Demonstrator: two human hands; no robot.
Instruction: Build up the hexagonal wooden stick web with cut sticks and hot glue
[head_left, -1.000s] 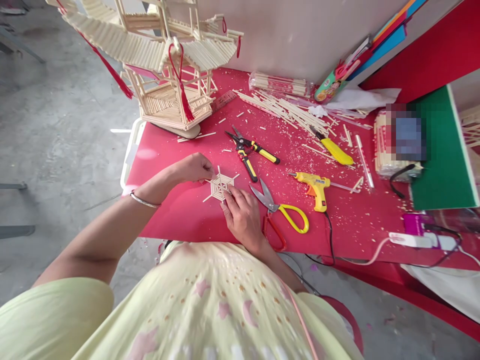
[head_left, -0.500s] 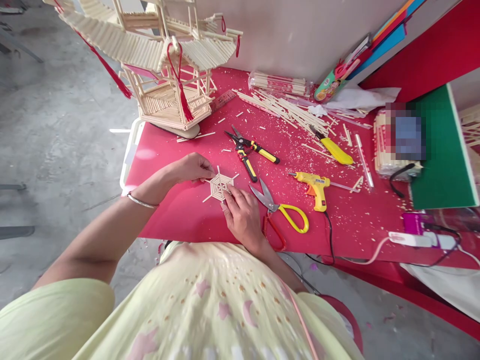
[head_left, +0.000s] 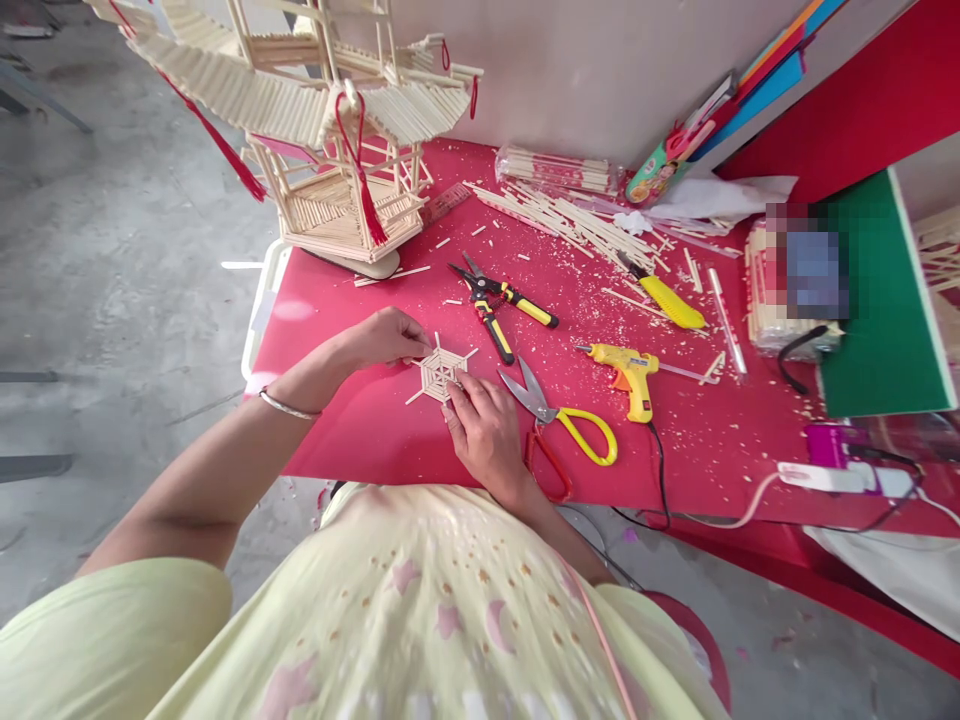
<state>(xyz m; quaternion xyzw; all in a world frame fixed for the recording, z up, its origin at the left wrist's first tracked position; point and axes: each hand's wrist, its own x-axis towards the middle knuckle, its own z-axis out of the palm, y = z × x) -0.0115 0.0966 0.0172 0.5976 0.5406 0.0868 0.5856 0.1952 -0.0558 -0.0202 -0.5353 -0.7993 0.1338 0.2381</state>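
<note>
A web-shaped hexagonal piece of thin wooden sticks [head_left: 441, 372], with spokes poking past its rings, is at the red table's near left part. My left hand [head_left: 390, 338] has its fingertips pinched together at the piece's left spoke. From the right, my right hand [head_left: 486, 425] grips its lower right edge between thumb and fingers. Just right of that hand lie open scissors [head_left: 551, 412] with one yellow and one red handle. Beyond the piece rest yellow-and-black pruning snips [head_left: 499, 302], their blades apart.
A stick-built pavilion model [head_left: 345, 190] with red tassels stands at the back left. A yellow hot glue gun [head_left: 630, 378], a yellow utility knife [head_left: 671, 300] and a pile of loose sticks [head_left: 570, 218] lie to the right. Wood crumbs litter the red table [head_left: 360, 430].
Both hands and the stick piece stay almost where they were. Only a very slight shift of the camera view shows.
</note>
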